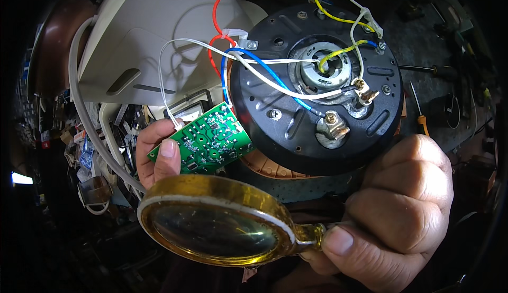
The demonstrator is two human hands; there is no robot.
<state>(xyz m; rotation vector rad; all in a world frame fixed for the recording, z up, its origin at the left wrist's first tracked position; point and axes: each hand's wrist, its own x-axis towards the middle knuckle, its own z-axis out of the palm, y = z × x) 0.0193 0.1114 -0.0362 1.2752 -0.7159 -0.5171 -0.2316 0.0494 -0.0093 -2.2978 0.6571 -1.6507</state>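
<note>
Dim clutter point(87, 153) is seen around; beside a black disc point(286, 146), a circuit board point(211, 142) is pinched by the left hand point(162, 163), rear fingertips hidden; a magnifying glass point(217, 229) is gripped in the right hand's point(405, 198) curled fingers, handle point(309, 236) mostly covered

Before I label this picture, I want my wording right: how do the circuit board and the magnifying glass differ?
The circuit board is green and straight-edged; the magnifying glass has a round, gold-coloured frame. White wires run from the circuit board; the magnifying glass has a handle instead. The left hand holds the circuit board, the right hand the magnifying glass. Both are hand-held.
</note>
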